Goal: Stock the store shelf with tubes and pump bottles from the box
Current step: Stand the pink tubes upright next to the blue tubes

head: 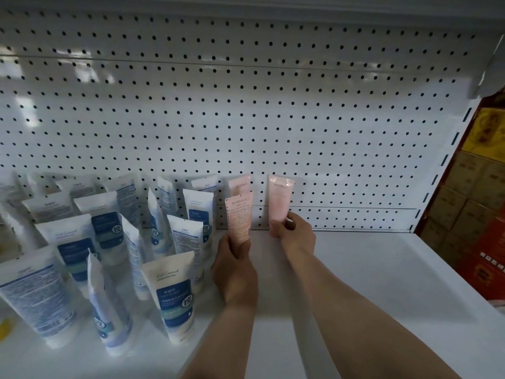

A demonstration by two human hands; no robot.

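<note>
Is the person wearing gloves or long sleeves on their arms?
No. Both the left hand and the right hand are bare, with no gloves, rings or watch showing. Both forearms are bare too; no sleeve reaches into view.

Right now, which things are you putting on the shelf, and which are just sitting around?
Part of the job:
- pink tube in the left hand
- pink tube by the pegboard, held by the right hand
- third pink tube, standing behind
- white-and-blue tubes, already stocked
- white shelf

Just sitting around:
- stacked cartons at the right
</note>
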